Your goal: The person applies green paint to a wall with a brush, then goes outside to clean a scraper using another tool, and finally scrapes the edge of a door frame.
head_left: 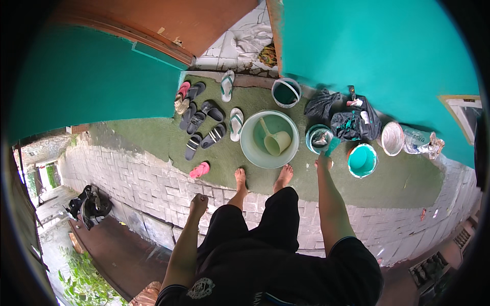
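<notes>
My right hand (323,163) is closed around the handle of a paintbrush (333,146), its broad end coated in teal. That end sits at the right rim of a small paint-smeared bucket (310,136), which has something pale inside. Further right stands a white bucket with teal paint (362,160) in it. My left hand (199,203) hangs low by my left leg, curled into a fist with nothing showing in it. In front of my bare feet is a large pale green tub (246,144), with a cream dipper (277,143) lying inside.
Several sandals (196,122) lie on the green floor at the left. A handled bucket (286,93) stands behind the tub. Black plastic bags (352,120) and a pale bucket (391,138) line the teal wall (367,46). Grey paving (153,178) runs behind my feet.
</notes>
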`<state>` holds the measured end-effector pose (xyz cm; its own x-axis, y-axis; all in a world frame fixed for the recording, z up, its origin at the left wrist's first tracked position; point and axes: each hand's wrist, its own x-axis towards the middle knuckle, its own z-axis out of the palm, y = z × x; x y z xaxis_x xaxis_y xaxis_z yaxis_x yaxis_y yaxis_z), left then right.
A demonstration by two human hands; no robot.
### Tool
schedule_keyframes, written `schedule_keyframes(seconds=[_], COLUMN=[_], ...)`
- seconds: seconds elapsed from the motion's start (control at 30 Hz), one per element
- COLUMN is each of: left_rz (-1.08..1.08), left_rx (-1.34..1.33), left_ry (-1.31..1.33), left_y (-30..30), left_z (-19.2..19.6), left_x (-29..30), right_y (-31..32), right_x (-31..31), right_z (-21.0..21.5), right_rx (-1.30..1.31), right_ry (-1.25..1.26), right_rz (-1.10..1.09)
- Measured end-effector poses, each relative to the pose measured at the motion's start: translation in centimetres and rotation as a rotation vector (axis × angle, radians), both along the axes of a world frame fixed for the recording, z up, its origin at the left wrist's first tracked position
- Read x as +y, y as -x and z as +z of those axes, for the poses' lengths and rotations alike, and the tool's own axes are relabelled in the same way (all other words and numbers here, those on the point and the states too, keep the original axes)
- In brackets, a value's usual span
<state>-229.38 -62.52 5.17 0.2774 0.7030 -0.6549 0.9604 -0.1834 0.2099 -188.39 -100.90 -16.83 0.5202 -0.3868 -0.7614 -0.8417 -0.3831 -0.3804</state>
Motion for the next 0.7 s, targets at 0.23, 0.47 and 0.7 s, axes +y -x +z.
schedule_keyframes(seconds=[0.23, 0.47, 0.7], left_rz=[0.025, 0.023, 0.183], left_rx=[-0.134, -0.140, -0.262], left_ry=[-0.290, -0.176, -0.118], left_y=[1.5, 5.3, 4.1], left_z=[0.8, -3.8, -7.1], left_x=[6.3, 17.1, 30.5], right_y=[4.7, 8.3, 10.1], right_x=[-2.5, -2.6, 8.9], right_z=[10.3, 19.5, 24.3], right_rx=[0.028, -0.059, -0.138], right_ry=[0.175, 0.235, 0.281], right_rz=[0.308, 0.235, 0.323])
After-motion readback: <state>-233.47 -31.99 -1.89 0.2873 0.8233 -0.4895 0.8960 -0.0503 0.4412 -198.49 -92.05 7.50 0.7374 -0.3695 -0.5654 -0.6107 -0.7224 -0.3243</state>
